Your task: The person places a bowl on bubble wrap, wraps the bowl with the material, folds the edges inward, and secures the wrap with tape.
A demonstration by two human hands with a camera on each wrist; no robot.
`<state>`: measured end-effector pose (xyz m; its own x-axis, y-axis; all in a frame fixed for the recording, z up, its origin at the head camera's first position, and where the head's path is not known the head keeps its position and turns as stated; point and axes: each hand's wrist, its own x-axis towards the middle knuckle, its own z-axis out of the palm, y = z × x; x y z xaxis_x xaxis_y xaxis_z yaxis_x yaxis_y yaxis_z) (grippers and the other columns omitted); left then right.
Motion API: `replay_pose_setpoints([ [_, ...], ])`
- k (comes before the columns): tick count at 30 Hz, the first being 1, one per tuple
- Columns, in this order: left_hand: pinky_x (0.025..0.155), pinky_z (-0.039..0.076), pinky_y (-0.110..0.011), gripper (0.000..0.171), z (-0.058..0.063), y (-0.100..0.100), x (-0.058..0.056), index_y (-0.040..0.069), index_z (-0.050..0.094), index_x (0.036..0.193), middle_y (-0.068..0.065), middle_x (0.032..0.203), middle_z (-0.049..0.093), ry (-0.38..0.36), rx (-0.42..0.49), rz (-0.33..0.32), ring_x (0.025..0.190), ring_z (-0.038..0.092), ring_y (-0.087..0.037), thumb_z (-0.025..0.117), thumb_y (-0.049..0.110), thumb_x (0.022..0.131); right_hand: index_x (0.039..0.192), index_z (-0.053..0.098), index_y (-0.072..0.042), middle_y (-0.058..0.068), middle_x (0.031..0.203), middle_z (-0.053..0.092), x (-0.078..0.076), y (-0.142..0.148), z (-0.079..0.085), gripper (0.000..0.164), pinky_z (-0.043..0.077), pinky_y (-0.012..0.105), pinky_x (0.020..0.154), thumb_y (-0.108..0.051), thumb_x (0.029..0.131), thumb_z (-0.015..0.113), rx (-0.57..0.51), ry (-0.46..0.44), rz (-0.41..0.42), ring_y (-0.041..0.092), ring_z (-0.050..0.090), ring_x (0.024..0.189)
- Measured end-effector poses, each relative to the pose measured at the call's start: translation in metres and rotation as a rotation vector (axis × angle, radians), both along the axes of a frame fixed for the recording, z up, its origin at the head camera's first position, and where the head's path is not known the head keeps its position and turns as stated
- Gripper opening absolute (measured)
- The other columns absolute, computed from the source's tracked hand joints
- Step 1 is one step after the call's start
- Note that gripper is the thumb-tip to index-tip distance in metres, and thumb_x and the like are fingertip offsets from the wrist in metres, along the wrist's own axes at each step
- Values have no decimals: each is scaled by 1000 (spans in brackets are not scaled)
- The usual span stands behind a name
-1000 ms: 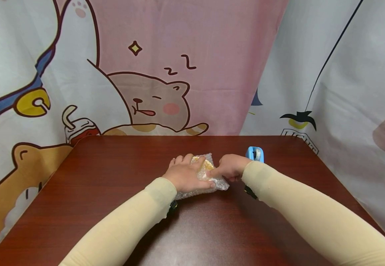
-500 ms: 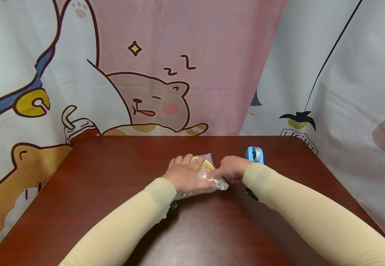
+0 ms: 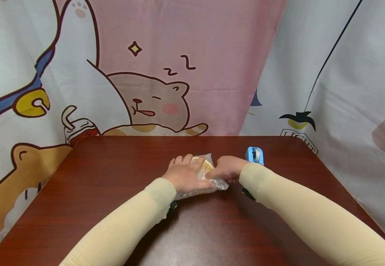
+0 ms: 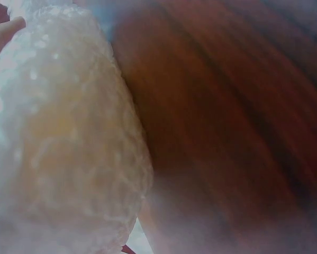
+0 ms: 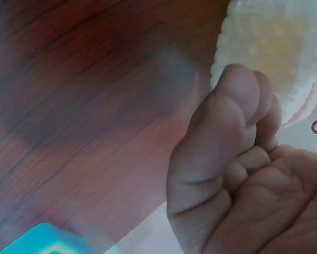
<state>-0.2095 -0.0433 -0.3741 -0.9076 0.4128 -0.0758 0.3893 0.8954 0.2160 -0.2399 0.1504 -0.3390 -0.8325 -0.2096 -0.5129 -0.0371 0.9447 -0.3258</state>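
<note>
A package in bubble wrap (image 3: 219,183) lies on the brown table, with something yellow (image 3: 208,166) showing through the clear layers. My left hand (image 3: 187,174) rests on top of it, fingers spread and thumb stretched across the near side. The left wrist view shows the wrap's bulging side (image 4: 68,137) close up. From the right, my right hand (image 3: 227,168) presses one extended digit onto the wrap beside the left thumb. Its other fingers (image 5: 206,143) are curled in toward the palm, with nothing visible inside them.
A light blue tape dispenser (image 3: 254,155) stands just behind my right wrist; its edge (image 5: 44,241) shows in the right wrist view. The wooden table (image 3: 122,159) reaches back to a cartoon-printed curtain (image 3: 222,92).
Over the last half second my right hand has slid slightly left along the wrap. The left hand and the package have stayed in place.
</note>
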Motion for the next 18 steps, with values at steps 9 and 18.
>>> replay_pose_setpoints([
  [9,123,24,-66,111,1,0,0,32,26,169,-9,169,32,-20,-1,-10,148,33,-41,49,95,80,127,66,2,10,105,70,5,-10,-3,79,55,32,69,-64,84,72,-9,61,10,23,64,86],
  [18,123,24,-66,111,1,0,0,32,26,169,-8,169,31,-24,2,-7,149,32,-41,48,95,80,125,66,3,12,108,71,6,-12,-5,78,57,35,75,-62,83,73,-19,52,-34,24,64,90],
])
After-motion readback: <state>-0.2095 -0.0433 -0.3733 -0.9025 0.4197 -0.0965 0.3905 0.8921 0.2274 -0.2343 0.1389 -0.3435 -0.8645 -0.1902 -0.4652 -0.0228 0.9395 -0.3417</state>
